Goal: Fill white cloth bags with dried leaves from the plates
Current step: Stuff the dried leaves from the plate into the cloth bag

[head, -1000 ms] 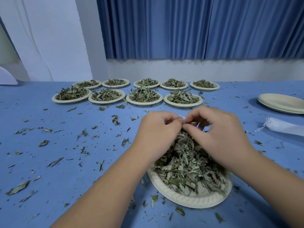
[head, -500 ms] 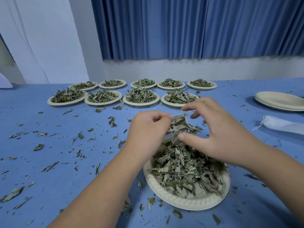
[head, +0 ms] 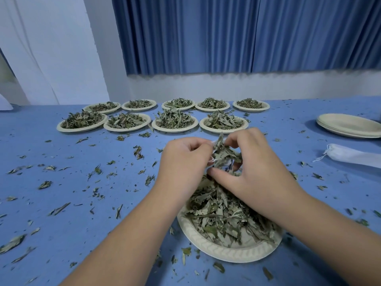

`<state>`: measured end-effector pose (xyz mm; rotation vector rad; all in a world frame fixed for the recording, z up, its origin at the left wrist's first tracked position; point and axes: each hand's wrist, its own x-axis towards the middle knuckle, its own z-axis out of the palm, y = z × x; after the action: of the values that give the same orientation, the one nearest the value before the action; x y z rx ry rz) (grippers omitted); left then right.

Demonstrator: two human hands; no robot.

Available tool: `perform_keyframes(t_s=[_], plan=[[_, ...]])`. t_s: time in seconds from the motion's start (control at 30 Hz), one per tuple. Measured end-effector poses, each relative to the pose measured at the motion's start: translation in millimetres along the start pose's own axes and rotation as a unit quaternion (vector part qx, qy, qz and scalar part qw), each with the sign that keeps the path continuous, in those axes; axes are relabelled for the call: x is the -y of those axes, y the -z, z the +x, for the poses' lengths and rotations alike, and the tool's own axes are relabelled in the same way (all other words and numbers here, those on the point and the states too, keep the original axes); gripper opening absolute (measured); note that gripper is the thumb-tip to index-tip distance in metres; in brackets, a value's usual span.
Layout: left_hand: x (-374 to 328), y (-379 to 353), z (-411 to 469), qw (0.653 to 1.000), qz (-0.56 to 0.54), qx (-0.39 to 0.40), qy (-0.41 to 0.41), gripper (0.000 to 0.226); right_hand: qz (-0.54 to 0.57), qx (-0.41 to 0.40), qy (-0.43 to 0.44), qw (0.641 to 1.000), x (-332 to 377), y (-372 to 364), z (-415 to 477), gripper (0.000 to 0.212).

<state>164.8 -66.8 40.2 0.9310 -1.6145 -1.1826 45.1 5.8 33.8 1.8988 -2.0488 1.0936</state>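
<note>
Just right of centre, both hands meet above the near plate, which sits low in the frame, heaped with leaves. The left hand has its fingers curled in, pinching the edge of a white bag. Only slivers of its cloth and a bit of string show between the hands, so how full it is cannot be told. The right hand curls thumb and fingers around a tuft of leaves, held against the bag just above the heap. Across the upper middle, nine more plates of leaves stand in a back row of five and a front row of four. At the right edge lies a second bag, its drawstring trailing left, and above it a stack of empty plates. Loose leaf bits litter the blue table, thickest on the left. A blue curtain hangs along the top.
</note>
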Motion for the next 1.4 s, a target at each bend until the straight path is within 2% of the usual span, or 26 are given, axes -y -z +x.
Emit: perform_keyframes(t_s=[0.23,0.33,0.47,0.57,0.77,0.93,1.07,1.27,1.33,1.4], plan=[[-1.0,1.4,-0.6,1.000,0.000,-0.005,-0.010,0.022,0.063,-0.008,0.009,0.998,-4.7,4.4,2.4,0.024],[-0.9,1.4,-0.7,1.000,0.013,-0.015,-0.023,0.022,0.068,-0.016,0.010,0.998,-7.9,8.2,4.8,0.023],[0.5,1.6,-0.6,0.997,0.053,-0.015,-0.050,0.034,0.087,-0.031,0.004,0.996,-8.9,11.6,6.8,0.022],[0.8,1.7,-0.8,0.994,0.085,-0.018,-0.071,0.032,0.116,-0.046,0.000,0.992,-9.0,14.4,7.7,0.021],[4.0,0.9,-1.4,0.982,0.145,0.009,-0.120,0.023,0.076,-0.054,0.045,0.995,-9.9,18.9,8.6,0.013],[4.5,0.0,-0.6,0.982,0.138,0.008,-0.126,0.028,-0.004,-0.024,0.081,0.996,-10.6,24.2,10.6,0.007],[5.8,1.8,0.7,0.984,0.130,0.003,-0.126,0.023,-0.021,0.000,0.072,0.997,-11.6,26.7,12.5,0.010],[6.9,-0.2,0.9,0.981,0.147,0.016,-0.125,0.017,-0.004,0.033,0.061,0.998,-12.4,26.8,11.8,0.046],[7.3,-0.1,1.2,0.981,0.147,0.019,-0.122,0.016,-0.010,0.031,0.064,0.997,-12.5,26.9,11.8,0.044],[7.2,0.0,1.1,0.981,0.150,0.021,-0.122,0.016,-0.034,0.026,0.083,0.996,-12.6,27.5,12.3,0.030]])
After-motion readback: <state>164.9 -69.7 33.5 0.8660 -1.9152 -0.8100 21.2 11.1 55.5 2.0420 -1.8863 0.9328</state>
